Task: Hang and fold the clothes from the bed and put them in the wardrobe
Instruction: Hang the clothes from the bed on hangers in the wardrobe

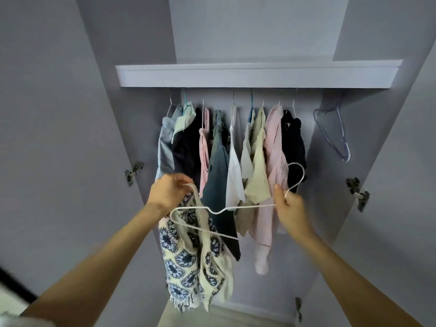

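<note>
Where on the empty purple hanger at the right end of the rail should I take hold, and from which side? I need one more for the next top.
Grip the purple hanger on its bare lower arm, coming from the front right. It hangs alone, apart from the black garment, so nothing blocks that side. Its hook is hidden under the shelf, so probably lift to unhook.

Two bare forearms enter from the lower corners of the frame and converge toward its centre. The left hand [168,192] and right hand [291,205] are uncovered: no gloves, rings, watch or bracelets are visible. No sleeve reaches the forearms or wrists. At the extreme lower left edge a blurred pale patch may be clothing, but it cannot be identified.
</note>
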